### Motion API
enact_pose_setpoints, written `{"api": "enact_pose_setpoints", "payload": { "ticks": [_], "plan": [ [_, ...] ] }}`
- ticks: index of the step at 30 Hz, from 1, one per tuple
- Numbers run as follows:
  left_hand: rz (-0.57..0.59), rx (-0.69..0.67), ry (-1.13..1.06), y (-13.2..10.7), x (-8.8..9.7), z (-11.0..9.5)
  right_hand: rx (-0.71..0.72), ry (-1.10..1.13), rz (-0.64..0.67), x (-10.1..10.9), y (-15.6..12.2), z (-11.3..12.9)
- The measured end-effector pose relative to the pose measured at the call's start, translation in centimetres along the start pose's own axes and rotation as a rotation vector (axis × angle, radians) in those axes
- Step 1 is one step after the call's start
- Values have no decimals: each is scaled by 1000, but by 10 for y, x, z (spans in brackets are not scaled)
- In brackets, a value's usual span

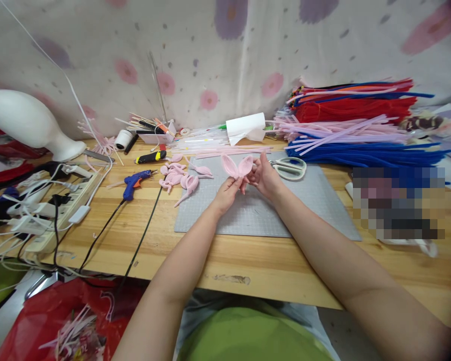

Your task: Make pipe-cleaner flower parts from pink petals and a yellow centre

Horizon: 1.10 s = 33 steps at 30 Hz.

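Observation:
Two pink fuzzy pipe-cleaner petals (231, 165), joined at the bottom in a V, stand upright above the grey cutting mat. My left hand (227, 194) pinches them at their base between thumb and fingers. Close against the right petal is my right hand (266, 179), its thumb raised apart from the bent fingers; the fingertips seem to touch the petal's lower edge and are partly hidden. White-handled scissors (291, 169) lie on the mat just past the right hand. Left of the hands, several more pink petal pieces (173, 176) lie in a small pile.
A blue glue gun (132, 184) and a yellow-black cutter (150, 157) lie left of the cutting mat (255, 220). Further left are a corded power strip (56, 220) and a white foam head (26, 120). Bundles of coloured pipe cleaners (361, 153) are stacked at the back right.

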<state>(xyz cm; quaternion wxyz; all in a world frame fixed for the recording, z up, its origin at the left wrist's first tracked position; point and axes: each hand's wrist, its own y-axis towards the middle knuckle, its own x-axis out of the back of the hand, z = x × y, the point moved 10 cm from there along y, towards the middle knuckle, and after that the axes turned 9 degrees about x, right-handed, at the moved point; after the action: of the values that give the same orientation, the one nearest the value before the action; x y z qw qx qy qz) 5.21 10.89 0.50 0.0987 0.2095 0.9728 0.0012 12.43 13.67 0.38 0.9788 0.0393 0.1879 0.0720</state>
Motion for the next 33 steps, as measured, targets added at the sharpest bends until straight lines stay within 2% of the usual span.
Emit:
{"api": "enact_pose_setpoints", "payload": {
  "ticks": [5, 10, 17, 20, 26, 30, 33],
  "plan": [
    [78, 105, 13, -1, -1, 8, 22, -159, 95, -3, -2, 8],
    [117, 210, 24, -4, -6, 15, 89, -284, 111, -5, -3, 18],
    [153, 192, 96, -4, -11, 17, 97, -262, 154, -10, -3, 19],
    [154, 157, 95, -4, -12, 13, 76, -180, 85, -4, -1, 16],
    [-34, 70, 169, -2, 10, 1, 33, -99, -119, 24, 6, 10],
    [-129, 8, 156, 1, 25, -4, -15, -252, -171, 41, 6, 13],
    [-267, 1, 157, 1, 42, -4, -17, -430, -145, 46, 2, 28]
  ]
}}
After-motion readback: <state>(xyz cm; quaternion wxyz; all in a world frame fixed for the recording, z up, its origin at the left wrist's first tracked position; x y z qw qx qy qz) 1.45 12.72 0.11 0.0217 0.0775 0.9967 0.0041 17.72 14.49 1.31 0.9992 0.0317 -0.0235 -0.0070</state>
